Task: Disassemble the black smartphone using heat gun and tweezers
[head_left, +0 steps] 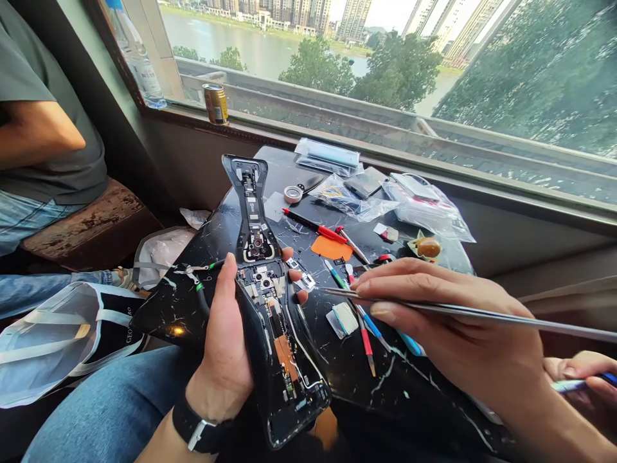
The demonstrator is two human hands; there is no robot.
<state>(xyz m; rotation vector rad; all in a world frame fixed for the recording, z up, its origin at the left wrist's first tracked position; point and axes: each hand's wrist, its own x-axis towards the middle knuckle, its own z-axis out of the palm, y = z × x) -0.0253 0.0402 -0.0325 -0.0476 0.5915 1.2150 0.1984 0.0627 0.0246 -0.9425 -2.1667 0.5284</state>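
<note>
My left hand (226, 328), with a black watch strap on its wrist, grips an opened smartphone (284, 347) along its sides. The phone's inner parts show: a camera module, an orange-brown strip and a thin white cable. A dark panel (251, 215) with a narrow middle extends from its upper end. In my right hand (463, 321) is a pair of metal tweezers (434, 307), pinched between thumb and fingers. Their tips point left, a little to the right of the phone and apart from it. Beside the phone lies a small silvery metal part (304, 278) on the black table.
Pliers (190, 270) lie at the table's left edge. Across the table (357, 386) are a red-black pen (318, 226), several pry tools, tape (293, 194) and plastic bags (429, 199). Another person's hand (585, 373) holds a tool at right; someone sits at left, near a bag (58, 328).
</note>
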